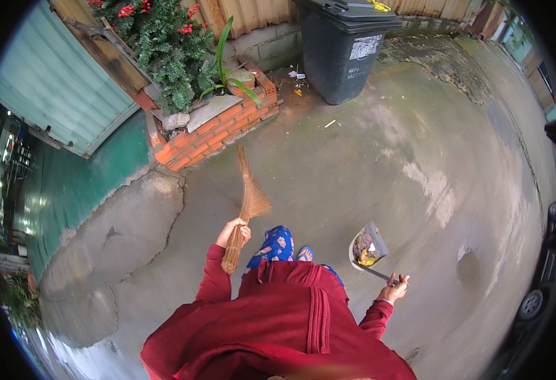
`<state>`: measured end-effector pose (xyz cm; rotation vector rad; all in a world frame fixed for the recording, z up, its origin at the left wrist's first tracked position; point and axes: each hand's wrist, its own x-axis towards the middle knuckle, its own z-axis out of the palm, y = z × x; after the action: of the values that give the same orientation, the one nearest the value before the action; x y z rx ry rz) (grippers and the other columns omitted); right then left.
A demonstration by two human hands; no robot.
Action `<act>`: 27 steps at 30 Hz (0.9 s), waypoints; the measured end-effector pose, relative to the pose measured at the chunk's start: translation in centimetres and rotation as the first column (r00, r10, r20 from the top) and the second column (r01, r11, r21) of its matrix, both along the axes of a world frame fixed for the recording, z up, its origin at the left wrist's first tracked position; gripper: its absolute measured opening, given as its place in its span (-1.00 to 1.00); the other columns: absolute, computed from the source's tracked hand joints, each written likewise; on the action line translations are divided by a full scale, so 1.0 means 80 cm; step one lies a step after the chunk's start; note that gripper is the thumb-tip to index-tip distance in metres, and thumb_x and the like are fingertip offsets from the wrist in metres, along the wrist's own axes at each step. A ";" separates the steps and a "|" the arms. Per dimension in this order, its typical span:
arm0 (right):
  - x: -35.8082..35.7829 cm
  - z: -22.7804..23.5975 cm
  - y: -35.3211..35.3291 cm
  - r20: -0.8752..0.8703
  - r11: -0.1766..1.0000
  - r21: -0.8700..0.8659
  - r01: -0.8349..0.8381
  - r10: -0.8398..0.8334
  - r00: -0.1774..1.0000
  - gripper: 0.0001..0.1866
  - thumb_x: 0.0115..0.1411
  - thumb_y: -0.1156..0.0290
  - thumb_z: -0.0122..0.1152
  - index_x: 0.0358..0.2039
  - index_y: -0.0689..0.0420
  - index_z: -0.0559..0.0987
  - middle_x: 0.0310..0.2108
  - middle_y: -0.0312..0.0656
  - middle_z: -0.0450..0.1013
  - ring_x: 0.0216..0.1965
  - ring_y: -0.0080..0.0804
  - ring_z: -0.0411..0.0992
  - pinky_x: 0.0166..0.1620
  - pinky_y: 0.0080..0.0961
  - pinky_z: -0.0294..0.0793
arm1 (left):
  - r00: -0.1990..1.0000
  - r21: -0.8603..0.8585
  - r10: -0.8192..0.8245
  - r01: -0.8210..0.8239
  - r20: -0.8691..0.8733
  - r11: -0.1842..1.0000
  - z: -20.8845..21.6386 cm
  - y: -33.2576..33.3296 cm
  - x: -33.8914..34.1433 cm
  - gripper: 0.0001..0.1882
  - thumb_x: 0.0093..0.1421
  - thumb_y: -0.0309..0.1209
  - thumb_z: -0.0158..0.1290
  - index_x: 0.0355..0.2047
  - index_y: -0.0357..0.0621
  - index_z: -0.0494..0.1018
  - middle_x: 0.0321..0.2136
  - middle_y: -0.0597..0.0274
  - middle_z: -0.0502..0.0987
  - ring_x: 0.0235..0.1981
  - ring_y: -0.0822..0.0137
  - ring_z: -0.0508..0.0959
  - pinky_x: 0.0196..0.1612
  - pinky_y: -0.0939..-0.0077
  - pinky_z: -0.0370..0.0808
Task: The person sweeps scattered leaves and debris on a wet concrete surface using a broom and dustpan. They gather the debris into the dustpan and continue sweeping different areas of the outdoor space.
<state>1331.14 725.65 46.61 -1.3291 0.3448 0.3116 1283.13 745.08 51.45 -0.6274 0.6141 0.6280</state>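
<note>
My left hand [235, 230] is wrapped round the handle of a straw hand broom [251, 193], whose bristles point away from me above the concrete. Out to the right, my right hand [394, 289] grips the dark handle of a dustpan [379, 239]. Inside the pan lies a heap of debris [365, 248], brown bits with something yellow among them. The broom and the dustpan are well apart, one on each side of my body.
A dark wheeled rubbish bin [338, 57] stands ahead by the fence, with small litter [297, 75] beside it. To its left is a brick planter [218, 130] holding a bush with red berries [157, 50]. Cracked concrete [309, 164] surrounds me. A car wheel [531, 304] shows at far right.
</note>
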 end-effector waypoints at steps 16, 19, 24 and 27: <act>0.048 0.028 0.399 -0.041 0.999 0.030 -0.025 0.026 0.999 -0.44 0.02 0.14 0.09 -0.12 0.29 0.21 -0.12 -0.07 0.14 -0.26 -0.11 0.27 -0.28 -0.39 0.46 | 0.953 0.242 -0.294 0.302 -0.069 0.922 -0.033 0.439 0.176 -0.77 -0.06 -0.45 -0.10 -0.76 -0.11 0.12 -0.75 0.34 0.19 -0.72 0.50 0.26 -0.65 0.70 0.32; 0.057 0.021 0.465 -0.040 0.998 0.002 -0.069 0.069 0.997 -0.46 0.02 0.14 0.09 -0.13 0.28 0.21 -0.13 -0.08 0.15 -0.27 -0.11 0.28 -0.28 -0.43 0.46 | 0.987 0.189 -0.156 0.148 0.029 0.971 -0.038 0.519 0.214 -0.81 -0.06 -0.46 -0.09 -0.71 -0.13 0.15 -0.72 0.34 0.22 -0.69 0.53 0.28 -0.60 0.72 0.34; 0.106 -0.018 0.588 -0.069 0.988 -0.065 -0.142 0.137 0.988 -0.43 0.00 0.11 0.11 -0.13 0.26 0.21 -0.17 -0.09 0.18 -0.31 -0.11 0.30 -0.33 -0.49 0.45 | 0.962 -0.023 0.024 -0.018 0.271 1.000 -0.041 0.652 0.225 -0.84 -0.06 -0.49 -0.09 -0.68 -0.13 0.16 -0.69 0.36 0.23 -0.67 0.57 0.30 -0.57 0.76 0.35; 0.129 -0.031 0.651 -0.090 0.966 -0.126 -0.224 0.214 0.973 -0.38 -0.02 0.08 0.13 -0.12 0.28 0.18 -0.15 -0.08 0.16 -0.29 -0.12 0.29 -0.34 -0.40 0.41 | 0.986 -0.027 -0.004 0.009 0.164 1.000 -0.040 0.702 0.212 -0.83 -0.06 -0.47 -0.09 -0.69 -0.13 0.15 -0.70 0.37 0.22 -0.69 0.57 0.29 -0.61 0.75 0.33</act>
<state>1341.43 777.75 44.10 -1.4955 0.2868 0.5332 1300.12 801.25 48.29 -0.6957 0.4712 0.5561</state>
